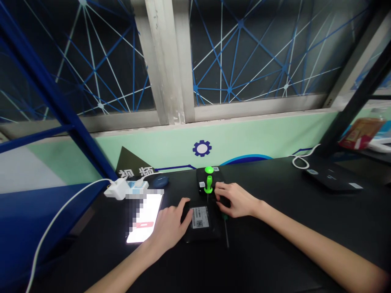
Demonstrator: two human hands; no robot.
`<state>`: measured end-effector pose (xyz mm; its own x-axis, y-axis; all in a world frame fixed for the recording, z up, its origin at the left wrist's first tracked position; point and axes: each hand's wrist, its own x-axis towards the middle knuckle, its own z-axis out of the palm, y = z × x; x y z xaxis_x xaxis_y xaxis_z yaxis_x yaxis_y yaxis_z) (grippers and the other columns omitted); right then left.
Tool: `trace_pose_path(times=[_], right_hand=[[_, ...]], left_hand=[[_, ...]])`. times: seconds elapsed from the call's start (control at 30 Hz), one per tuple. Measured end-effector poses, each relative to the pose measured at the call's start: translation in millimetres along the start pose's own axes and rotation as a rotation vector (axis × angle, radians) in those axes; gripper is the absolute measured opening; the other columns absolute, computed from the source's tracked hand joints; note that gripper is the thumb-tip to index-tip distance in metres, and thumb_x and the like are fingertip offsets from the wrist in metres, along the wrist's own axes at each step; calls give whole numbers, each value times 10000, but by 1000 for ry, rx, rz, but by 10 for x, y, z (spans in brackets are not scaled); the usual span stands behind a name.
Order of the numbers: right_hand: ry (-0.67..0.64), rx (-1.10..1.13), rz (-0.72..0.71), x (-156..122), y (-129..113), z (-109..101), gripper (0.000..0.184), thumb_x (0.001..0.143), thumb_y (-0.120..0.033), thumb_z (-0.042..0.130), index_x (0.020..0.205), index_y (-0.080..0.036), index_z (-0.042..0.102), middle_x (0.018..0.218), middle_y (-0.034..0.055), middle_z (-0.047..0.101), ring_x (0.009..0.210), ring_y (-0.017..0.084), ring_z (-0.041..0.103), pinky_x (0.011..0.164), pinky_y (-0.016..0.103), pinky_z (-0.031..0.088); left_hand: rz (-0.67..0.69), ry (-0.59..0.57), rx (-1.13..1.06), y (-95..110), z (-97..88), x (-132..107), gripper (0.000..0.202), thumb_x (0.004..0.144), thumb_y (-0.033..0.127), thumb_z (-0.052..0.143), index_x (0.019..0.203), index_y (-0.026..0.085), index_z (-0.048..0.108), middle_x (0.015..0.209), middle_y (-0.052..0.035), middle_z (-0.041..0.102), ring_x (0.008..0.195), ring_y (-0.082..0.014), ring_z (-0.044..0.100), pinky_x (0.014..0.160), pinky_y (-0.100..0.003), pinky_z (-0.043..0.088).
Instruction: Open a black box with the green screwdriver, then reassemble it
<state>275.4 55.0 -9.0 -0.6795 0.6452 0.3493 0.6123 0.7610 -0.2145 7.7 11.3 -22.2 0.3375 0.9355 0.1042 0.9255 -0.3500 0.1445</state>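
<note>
A black flat device [210, 234] with a white printed label lies before me. My left hand [171, 221] rests at its left side, thumb and index finger spread over its edge and top. At the device's upper right corner is my right hand [233, 198], its fingers curled in a pinch; what lies between the tips is hidden. Under that hand a screwdriver [226, 234] with a dark green handle lies, shaft toward me. Just behind the device stands a bright green tool [209, 185] with a thin shaft, in front of a second black box [200, 177].
A lit tablet or phone [145, 217] lies left of my left hand. Behind it are a dark blue mouse [161, 182] and a power strip [134, 187] with a white plug [117, 189]. A black laptop-like device [332, 177] and white cable [301, 162] lie far right.
</note>
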Motion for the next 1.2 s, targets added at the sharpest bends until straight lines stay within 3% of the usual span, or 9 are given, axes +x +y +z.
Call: trace_pose_path(times=[0.27,0.5,0.8,1.0,1.2], right_hand=[[16,82,-61,-9,18,29,74,769,-174,614,743,-199,549,799,21,589,664,145,537,594,256,348],[55,123,-68,-38,-6,67,141,843,-217,580,707,-193,552,745,12,589,637,137,529,591,250,357],[307,274,101,37,-152,194,200,868,-379,670,949,-202,625,877,33,664,641,132,542,585,232,396],[350,388,118,48,-123,360,208,893,-394,659,888,-190,697,741,13,633,528,108,407,551,239,376],[371,450,117,43,-133,404,200,911,-361,644,867,-179,716,706,10,631,551,111,448,558,236,382]], left_hand=[[-2,26,-6,-13,36,-4,394,1020,472,292,1291,248,472,651,-3,630,603,-226,642,556,-255,325],[3,42,21,14,51,-17,381,1027,447,272,1306,251,441,679,-8,647,617,-243,651,551,-262,330],[-35,19,-5,43,32,43,349,1005,459,335,1249,259,484,667,-1,633,615,-228,646,527,-253,302],[3,12,-30,12,51,43,372,1008,479,318,1267,262,476,675,4,634,601,-219,636,516,-251,276],[25,19,-44,-30,68,32,385,1006,492,311,1262,262,484,689,8,632,596,-206,628,517,-246,273]])
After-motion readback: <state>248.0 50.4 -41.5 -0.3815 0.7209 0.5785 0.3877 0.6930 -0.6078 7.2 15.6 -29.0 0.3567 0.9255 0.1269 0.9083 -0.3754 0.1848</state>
